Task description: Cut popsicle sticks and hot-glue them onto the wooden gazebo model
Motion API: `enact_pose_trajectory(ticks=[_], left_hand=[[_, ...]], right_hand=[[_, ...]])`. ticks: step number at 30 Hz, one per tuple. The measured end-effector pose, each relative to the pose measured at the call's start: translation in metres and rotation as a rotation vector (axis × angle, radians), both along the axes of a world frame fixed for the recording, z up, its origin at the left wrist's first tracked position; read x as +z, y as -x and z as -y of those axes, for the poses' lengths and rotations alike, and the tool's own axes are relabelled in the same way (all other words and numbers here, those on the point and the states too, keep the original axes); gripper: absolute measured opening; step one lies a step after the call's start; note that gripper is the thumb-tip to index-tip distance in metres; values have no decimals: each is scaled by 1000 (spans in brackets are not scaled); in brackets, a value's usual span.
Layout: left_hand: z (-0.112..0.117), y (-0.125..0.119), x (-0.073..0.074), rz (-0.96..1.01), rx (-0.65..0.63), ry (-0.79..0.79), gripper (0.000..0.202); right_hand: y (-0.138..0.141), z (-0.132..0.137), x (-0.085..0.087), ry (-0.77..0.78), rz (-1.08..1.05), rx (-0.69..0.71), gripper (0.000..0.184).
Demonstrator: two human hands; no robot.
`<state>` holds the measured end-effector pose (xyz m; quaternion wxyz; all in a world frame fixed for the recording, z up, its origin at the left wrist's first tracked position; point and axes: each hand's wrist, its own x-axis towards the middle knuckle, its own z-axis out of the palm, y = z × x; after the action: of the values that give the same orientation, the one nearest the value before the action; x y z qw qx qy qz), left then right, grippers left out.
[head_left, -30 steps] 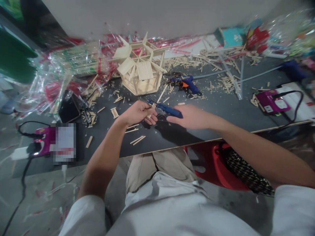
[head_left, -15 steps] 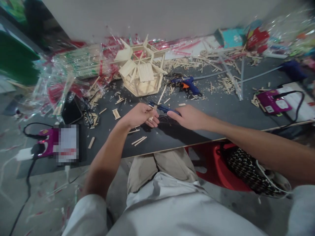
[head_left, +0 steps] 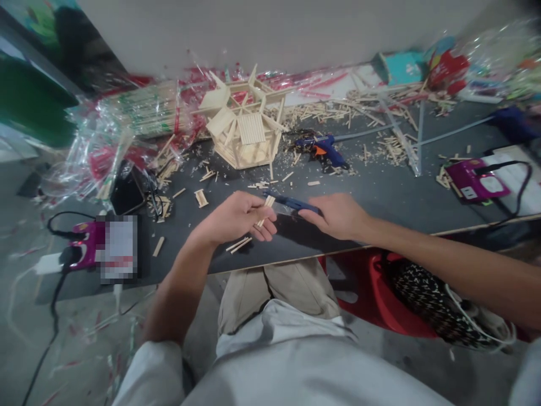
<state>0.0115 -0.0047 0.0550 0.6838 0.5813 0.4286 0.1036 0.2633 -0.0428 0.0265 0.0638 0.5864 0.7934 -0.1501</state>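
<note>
My left hand (head_left: 239, 219) is closed on a short wooden stick (head_left: 266, 206) that juts out past its fingers, over the dark board (head_left: 380, 194). My right hand (head_left: 338, 215) grips a blue tool (head_left: 291, 203) whose tip meets the end of that stick. Both hands hover near the board's front edge. Behind them stands a hexagonal model hut (head_left: 245, 131) built of pale sticks.
A blue and orange glue gun (head_left: 323, 148) lies behind my right hand. Loose sticks and offcuts (head_left: 350, 110) litter the back of the board. Purple power strips sit at the left (head_left: 87, 248) and right (head_left: 475, 181). Crumpled plastic wrappers (head_left: 127, 127) pile at the back left. A red stool (head_left: 380, 293) stands under the board.
Both hands have drawn slightly nearer to the board's front edge and the view has tilted a little. The stick and blue tool stay held together.
</note>
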Motion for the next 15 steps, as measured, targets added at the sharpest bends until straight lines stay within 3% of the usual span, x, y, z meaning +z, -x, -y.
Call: enact_pose_trajectory(ticks=[3, 6, 10, 15], left_hand=[[18, 14, 5, -98, 10, -152, 27], [36, 34, -2, -273, 124, -450, 32], [56, 58, -19, -647, 216, -823, 32], [75, 64, -36, -774, 289, -1008, 32]], right_hand=[[-7, 8, -4, -29, -18, 34, 58], [-22, 20, -7, -60, -53, 1, 56], [-50, 40, -14, -163, -46, -173, 55], [-84, 59, -23, -355, 154, -419, 57]])
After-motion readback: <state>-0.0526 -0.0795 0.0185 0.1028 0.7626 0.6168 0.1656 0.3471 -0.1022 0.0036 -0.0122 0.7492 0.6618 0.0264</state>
